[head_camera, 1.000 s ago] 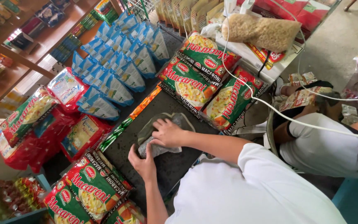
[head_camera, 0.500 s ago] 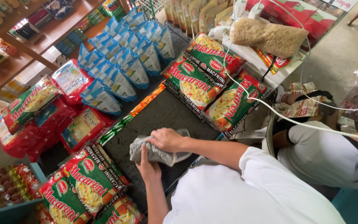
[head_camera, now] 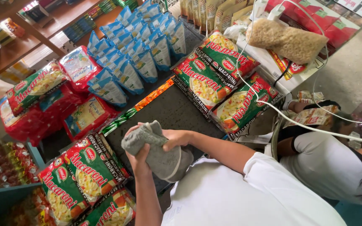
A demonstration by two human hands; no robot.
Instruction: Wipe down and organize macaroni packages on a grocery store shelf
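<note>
Both of my hands hold a grey cloth (head_camera: 161, 155), bunched up and lifted off the dark shelf surface (head_camera: 172, 113). My left hand (head_camera: 136, 154) grips its upper end from below. My right hand (head_camera: 177, 138) clasps it from the right side. The cloth hangs down towards my white shirt. Green and red macaroni packs (head_camera: 208, 79) lie beyond the bare dark patch, and more of them (head_camera: 82, 171) lie to the left of my hands.
Blue and white sachets (head_camera: 135, 50) stand in rows at the back. Red packs (head_camera: 42, 113) pile at the left. A clear bag of pasta (head_camera: 288, 39) and white cables (head_camera: 273, 106) lie at the right. Another person in a white shirt (head_camera: 336, 167) crouches at the right.
The cloth lay spread on the dark surface under my right hand. Both hands have gathered it into a bundle and lifted it towards me.
</note>
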